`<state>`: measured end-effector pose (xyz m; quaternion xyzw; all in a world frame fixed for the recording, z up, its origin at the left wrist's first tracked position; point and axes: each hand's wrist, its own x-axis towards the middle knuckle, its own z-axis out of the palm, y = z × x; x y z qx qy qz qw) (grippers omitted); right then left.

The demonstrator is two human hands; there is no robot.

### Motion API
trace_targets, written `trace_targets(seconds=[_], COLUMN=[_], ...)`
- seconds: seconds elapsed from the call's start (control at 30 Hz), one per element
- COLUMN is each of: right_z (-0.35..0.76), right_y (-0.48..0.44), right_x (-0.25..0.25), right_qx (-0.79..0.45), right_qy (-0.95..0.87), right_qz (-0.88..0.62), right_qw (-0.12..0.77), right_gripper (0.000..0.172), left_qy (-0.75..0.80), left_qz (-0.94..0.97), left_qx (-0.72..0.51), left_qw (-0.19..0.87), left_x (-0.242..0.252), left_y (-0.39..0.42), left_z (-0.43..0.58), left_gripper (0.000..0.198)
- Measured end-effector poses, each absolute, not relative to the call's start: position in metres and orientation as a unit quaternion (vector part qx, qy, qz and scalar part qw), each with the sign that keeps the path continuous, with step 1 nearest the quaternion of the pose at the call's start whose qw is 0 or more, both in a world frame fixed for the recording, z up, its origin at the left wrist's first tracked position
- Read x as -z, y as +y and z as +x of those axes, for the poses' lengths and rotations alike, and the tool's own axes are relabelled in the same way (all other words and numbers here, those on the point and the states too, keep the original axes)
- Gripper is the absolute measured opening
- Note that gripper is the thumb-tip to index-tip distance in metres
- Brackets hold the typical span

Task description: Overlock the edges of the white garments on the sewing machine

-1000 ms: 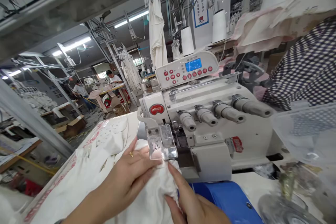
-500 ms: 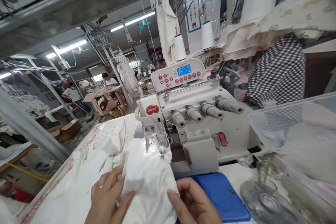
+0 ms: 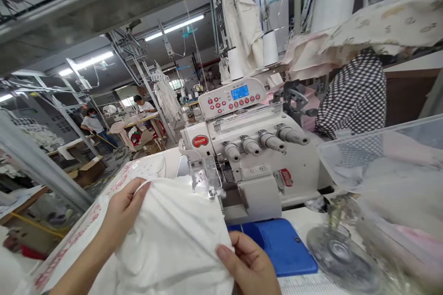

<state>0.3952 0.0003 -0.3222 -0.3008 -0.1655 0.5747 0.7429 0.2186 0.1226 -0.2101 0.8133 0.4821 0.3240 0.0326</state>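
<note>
A white cloth (image 3: pixel 173 235) lies spread on the table in front of a white overlock sewing machine (image 3: pixel 256 161). My left hand (image 3: pixel 121 214) grips the cloth's far left edge, fingers curled over the fold. My right hand (image 3: pixel 247 265) pinches the cloth's right edge near the blue cover (image 3: pixel 277 244) at the machine's base. The cloth is stretched between both hands, its far edge close to the clear presser-foot guard (image 3: pixel 206 177).
A clear plastic bin (image 3: pixel 387 166) stands at the right, with a round clear dish (image 3: pixel 341 256) below it. Thread cones (image 3: pixel 270 48) rise behind the machine's control panel (image 3: pixel 235 97). Checked fabric (image 3: pixel 356 97) hangs at the back right. Other people work at far tables (image 3: pixel 138 122).
Both hands have pulled back from the presser foot. My left hand moved out to the cloth's left edge and the cloth is now spread wide between the hands.
</note>
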Motion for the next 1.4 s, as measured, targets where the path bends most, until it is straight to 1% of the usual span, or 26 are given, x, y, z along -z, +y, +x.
trace_targets(seconds=[0.13,0.17,0.23,0.33,0.37,0.43,0.47,0.53,0.63,0.7,0.77,0.97,1.03,1.1,1.2,1.33,1.4], right_z=[0.389,0.387,0.383,0.38,0.38,0.381,0.381,0.38,0.38,0.379,0.38,0.384,0.386,0.387,0.388,0.383,0.379], right_y=[0.005,0.006,0.007,0.008,0.008,0.008,0.007,0.006,0.005,0.004,0.005,0.005,0.005,0.006,0.006,0.005,0.005], right_x=[0.316,0.316,0.316,0.32,0.321,0.322,0.322,0.321,0.319,0.32,0.322,0.323,0.319,0.315,0.309,0.306,0.306], right_qx=[-0.575,-0.574,-0.569,-0.566,-0.569,-0.579,-0.585,-0.594,-0.601,-0.61,-0.621,-0.608,-0.617,-0.613,-0.589,-0.581,-0.582], right_qy=[-0.141,-0.134,-0.125,-0.128,-0.132,-0.136,-0.138,-0.144,-0.148,-0.155,-0.167,-0.184,-0.176,-0.162,-0.15,-0.134,-0.124], right_qz=[-0.247,-0.236,-0.228,-0.228,-0.222,-0.207,-0.199,-0.19,-0.205,-0.223,-0.232,-0.227,-0.224,-0.227,-0.244,-0.262,-0.26], right_qw=[0.767,0.773,0.78,0.782,0.78,0.777,0.774,0.768,0.758,0.744,0.73,0.738,0.733,0.739,0.756,0.759,0.76], right_gripper=[0.033,0.033,0.032,0.033,0.033,0.032,0.032,0.03,0.032,0.035,0.035,0.031,0.03,0.029,0.029,0.032,0.032], left_qy=[0.457,0.449,0.436,0.412,0.406,0.417,0.425,0.451,0.473,0.463,0.451,0.456,0.464,0.457,0.433,0.418,0.424], left_qz=[0.84,0.84,0.834,0.824,0.839,0.856,0.856,0.837,0.806,0.809,0.813,0.808,0.81,0.834,0.87,0.858,0.854], left_qx=[-0.248,-0.24,-0.267,-0.344,-0.322,-0.283,-0.281,-0.311,-0.347,-0.35,-0.353,-0.347,-0.332,-0.283,-0.227,-0.289,-0.288], left_qw=[-0.155,-0.188,-0.208,-0.181,-0.165,-0.116,-0.083,-0.01,0.073,0.093,0.101,0.139,0.137,0.123,0.064,-0.07,-0.092], left_x=[0.19,0.188,0.197,0.242,0.26,0.286,0.292,0.288,0.26,0.245,0.239,0.247,0.243,0.232,0.212,0.202,0.214], left_y=[0.141,0.143,0.14,0.117,0.108,0.094,0.089,0.088,0.095,0.099,0.1,0.091,0.091,0.096,0.108,0.114,0.109], left_z=[0.221,0.223,0.225,0.222,0.219,0.211,0.207,0.2,0.197,0.198,0.199,0.197,0.196,0.196,0.197,0.205,0.207], left_gripper=[0.033,0.034,0.036,0.04,0.038,0.021,0.019,0.023,0.028,0.027,0.025,0.024,0.026,0.029,0.031,0.034,0.039])
